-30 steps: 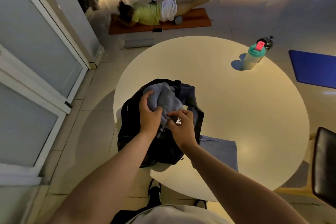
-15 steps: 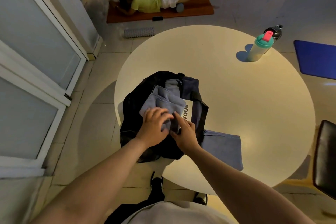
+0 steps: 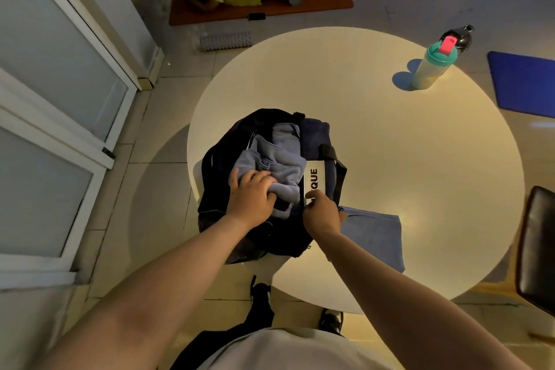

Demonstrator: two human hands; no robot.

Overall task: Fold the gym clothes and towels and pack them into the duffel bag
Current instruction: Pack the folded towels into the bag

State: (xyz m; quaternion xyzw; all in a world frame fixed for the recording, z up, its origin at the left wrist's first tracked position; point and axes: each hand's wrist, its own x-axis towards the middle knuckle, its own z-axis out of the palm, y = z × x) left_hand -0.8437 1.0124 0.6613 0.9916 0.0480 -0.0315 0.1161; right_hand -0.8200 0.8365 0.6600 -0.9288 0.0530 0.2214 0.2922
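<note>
Clearly the packing step is in hand: the left hand [image 3: 251,196], at centre frame, lies on a grey-blue cloth [image 3: 274,159] bunched in the mouth of the duffel bag [image 3: 223,204], its fingers bent into the fabric and gripping it. The right hand [image 3: 322,213], fingers curled, pinches the bag's near rim by the white label, seemingly to hold the opening wide. Lower right of the bag, just beside it on the round table [image 3: 405,144], a folded towel [image 3: 375,234] waits unpacked. The next move likely calls for pushing the cloth flat and deep, then freeing a hand to lift the towel without unfolding it.
</note>
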